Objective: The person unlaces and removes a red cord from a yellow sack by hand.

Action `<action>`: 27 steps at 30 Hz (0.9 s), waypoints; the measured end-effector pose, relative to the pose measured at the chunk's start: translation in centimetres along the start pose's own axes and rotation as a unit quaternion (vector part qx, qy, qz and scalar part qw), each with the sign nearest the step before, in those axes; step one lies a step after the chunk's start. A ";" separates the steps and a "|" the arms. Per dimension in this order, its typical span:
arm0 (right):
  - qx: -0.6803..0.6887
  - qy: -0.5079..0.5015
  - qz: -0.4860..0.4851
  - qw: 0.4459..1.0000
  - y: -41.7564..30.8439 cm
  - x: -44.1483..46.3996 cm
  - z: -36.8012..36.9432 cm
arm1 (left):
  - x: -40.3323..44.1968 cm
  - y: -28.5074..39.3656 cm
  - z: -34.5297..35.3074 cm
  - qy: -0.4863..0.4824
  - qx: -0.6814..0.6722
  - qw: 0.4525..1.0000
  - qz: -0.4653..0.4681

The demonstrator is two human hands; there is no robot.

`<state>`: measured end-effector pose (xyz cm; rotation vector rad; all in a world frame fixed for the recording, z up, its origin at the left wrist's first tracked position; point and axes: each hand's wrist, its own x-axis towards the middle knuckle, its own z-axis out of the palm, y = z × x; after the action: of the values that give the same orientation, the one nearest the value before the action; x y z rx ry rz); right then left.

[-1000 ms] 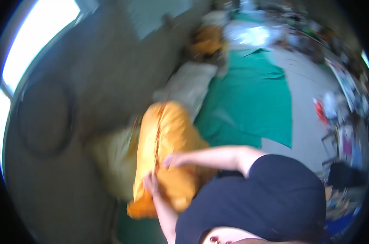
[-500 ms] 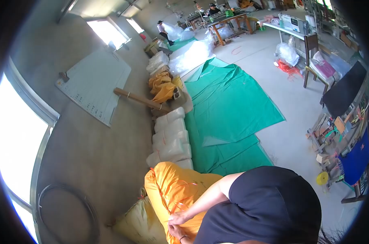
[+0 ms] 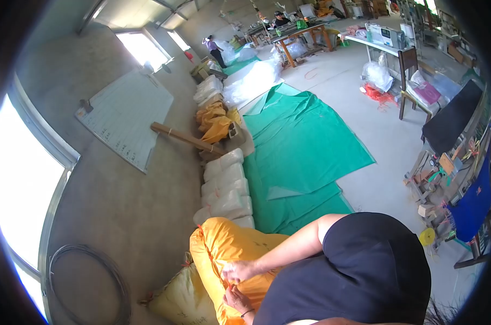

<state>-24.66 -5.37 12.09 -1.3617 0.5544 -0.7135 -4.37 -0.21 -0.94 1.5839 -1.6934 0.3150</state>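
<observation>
Workshop floor (image 3: pixel 343 189) — your left hand (image 3: pixel 236 299) pinches the orange sack's (image 3: pixel 232 241) seam. Your right hand (image 3: pixel 239 271) blurs beside it — finger grip unclear.

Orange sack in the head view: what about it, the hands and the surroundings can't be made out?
Head view:
Contents of the orange sack: hidden by its fabric.
Sack's lower end: cut off by the bottom edge.
Right hand: fingers blurred, grip unclear.
Left hand: fingertips too small to show exactly what they pinch.
Writing on the white board: too small to read.
</observation>
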 end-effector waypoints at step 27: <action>-0.274 -0.122 0.115 0.947 2.2 1.8 -5.9 | 2.8 12.0 -6.0 -0.198 -0.022 0.980 -0.001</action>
<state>-27.42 -10.53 9.22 -1.8324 0.7291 -0.1921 -13.06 3.95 8.82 1.6956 -1.9803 -0.0461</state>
